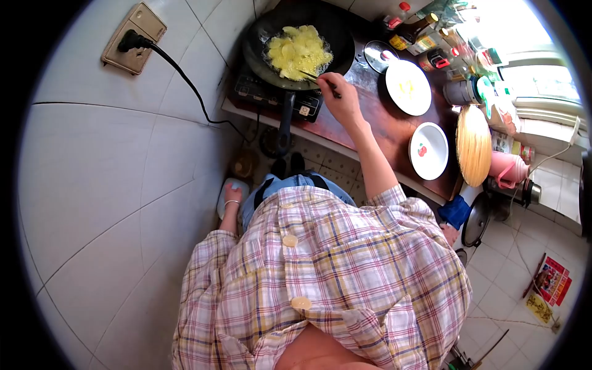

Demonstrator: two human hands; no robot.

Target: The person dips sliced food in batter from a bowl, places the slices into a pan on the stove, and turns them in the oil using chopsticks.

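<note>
My right hand point(339, 97) is closed around dark chopsticks point(309, 76), whose tips reach into the near right side of a black wok point(254, 52). Yellow, slice-like pieces, which look like potato point(299, 52), lie heaped in the wok with bubbles around their edge. The wok sits on an induction cooker point(265, 94), its long handle point(285, 123) pointing toward me. Low at my left side hangs my left hand point(233, 190), beside a pale object I cannot make out; its fingers are too small to read.
Right of the wok, a white plate point(398, 80) and a white bowl point(428, 161) stand on the wooden counter point(385, 132). Several bottles point(413, 32) line the back, near a round woven board point(473, 145) and a pink thermos point(509, 168). A plug cord point(185, 77) runs down the left wall.
</note>
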